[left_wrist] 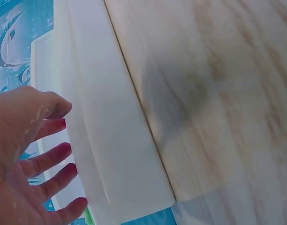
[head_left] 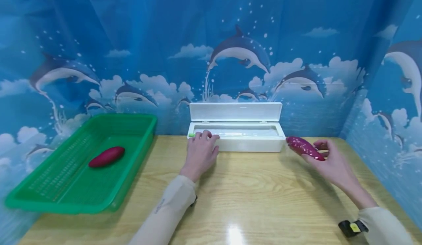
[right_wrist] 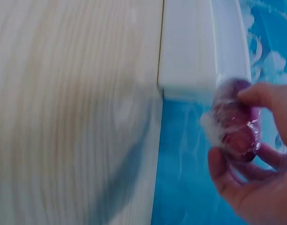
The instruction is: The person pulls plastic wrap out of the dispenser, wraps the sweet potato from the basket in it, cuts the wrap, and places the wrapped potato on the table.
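A white cling film dispenser (head_left: 249, 144) stands at the back of the table with its lid (head_left: 235, 112) raised. Over its left front edge lies my left hand (head_left: 202, 151), fingers spread and loosely bent, pinching nothing. Whether the fingertips touch the dispenser, I cannot tell. To the right of the box, my right hand (head_left: 333, 164) holds a purple sweet potato (head_left: 304, 148) above the table, between thumb and fingers. Shiny clear film covers this sweet potato (right_wrist: 239, 136) in the right wrist view. Another purple sweet potato (head_left: 107, 156), without visible film, rests in the green basket (head_left: 113, 204).
The green basket takes up the left side of the wooden table (head_left: 257, 193). A blue curtain (head_left: 171, 25) with dolphins hangs behind the table and along its right side. A small green piece (head_left: 191, 135) sits at the dispenser's left end.
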Demonstrator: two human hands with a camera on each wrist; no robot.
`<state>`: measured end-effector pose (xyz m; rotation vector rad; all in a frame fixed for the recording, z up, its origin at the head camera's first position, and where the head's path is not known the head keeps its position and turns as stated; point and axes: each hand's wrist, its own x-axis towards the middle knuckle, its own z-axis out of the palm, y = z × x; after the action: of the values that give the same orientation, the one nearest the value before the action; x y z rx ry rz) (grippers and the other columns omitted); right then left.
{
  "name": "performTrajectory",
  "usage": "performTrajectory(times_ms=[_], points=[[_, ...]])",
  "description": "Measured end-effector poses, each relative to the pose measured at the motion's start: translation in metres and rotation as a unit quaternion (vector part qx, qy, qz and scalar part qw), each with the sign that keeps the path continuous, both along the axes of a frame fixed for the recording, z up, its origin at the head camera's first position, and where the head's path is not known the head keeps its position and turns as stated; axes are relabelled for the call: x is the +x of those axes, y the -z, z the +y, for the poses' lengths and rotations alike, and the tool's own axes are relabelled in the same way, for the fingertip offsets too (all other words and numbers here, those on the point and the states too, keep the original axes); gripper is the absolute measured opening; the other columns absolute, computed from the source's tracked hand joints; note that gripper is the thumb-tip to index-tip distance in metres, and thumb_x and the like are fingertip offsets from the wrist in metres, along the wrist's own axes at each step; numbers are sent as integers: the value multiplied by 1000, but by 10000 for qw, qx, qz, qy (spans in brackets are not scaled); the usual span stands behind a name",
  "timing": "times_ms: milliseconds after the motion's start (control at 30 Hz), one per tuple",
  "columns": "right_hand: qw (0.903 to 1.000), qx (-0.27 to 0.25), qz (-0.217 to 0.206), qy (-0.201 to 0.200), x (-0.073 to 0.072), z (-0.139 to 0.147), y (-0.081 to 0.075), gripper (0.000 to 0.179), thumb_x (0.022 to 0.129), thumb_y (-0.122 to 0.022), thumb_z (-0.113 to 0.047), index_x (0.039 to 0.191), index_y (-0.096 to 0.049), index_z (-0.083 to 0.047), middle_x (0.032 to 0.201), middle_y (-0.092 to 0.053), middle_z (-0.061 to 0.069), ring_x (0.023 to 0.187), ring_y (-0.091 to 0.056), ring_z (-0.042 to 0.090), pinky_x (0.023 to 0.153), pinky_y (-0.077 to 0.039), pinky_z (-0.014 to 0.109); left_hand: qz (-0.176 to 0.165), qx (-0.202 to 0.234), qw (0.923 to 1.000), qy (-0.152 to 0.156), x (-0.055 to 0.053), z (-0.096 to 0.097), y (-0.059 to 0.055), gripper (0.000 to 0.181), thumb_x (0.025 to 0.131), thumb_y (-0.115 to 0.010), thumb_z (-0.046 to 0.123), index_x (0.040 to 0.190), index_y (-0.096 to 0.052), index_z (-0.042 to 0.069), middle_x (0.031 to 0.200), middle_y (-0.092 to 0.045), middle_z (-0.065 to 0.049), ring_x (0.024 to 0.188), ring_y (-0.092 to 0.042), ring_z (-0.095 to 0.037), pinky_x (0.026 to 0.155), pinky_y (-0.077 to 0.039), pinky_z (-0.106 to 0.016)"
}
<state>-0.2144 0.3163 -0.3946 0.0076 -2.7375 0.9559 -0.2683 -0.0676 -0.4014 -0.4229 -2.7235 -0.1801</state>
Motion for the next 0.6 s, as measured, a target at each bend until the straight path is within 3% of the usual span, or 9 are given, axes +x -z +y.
performTrajectory(times_ms=[133,300,600], points=[[9985,321,379,237,-9,26,7,67,92,-75,-31,137,-45,9,117,-59,38,96,-64,50,62,-48,25,-11,-96,9999,-84,0,2,-1,36,97,-69,33,132,-66,25,121,-64,-5,109,-59,-27,89,-53,-45],[9927,958,621,385,-19,47,19,59,88,-79,-25,126,-52,11,106,-61,38,84,-62,46,56,-44,31,-77,-175,9997,-146,1,2,-2,36,97,-69,33,132,-66,25,121,-64,-5,111,-59,-28,92,-54,-46],[9889,1363,390,448,-40,56,32,64,87,-80,-30,128,-52,10,117,-54,40,91,-57,52,56,-48,48,-98,-243,9995,-188,0,2,-1,38,96,-70,33,134,-64,27,123,-64,-5,114,-58,-29,94,-54,-48]])
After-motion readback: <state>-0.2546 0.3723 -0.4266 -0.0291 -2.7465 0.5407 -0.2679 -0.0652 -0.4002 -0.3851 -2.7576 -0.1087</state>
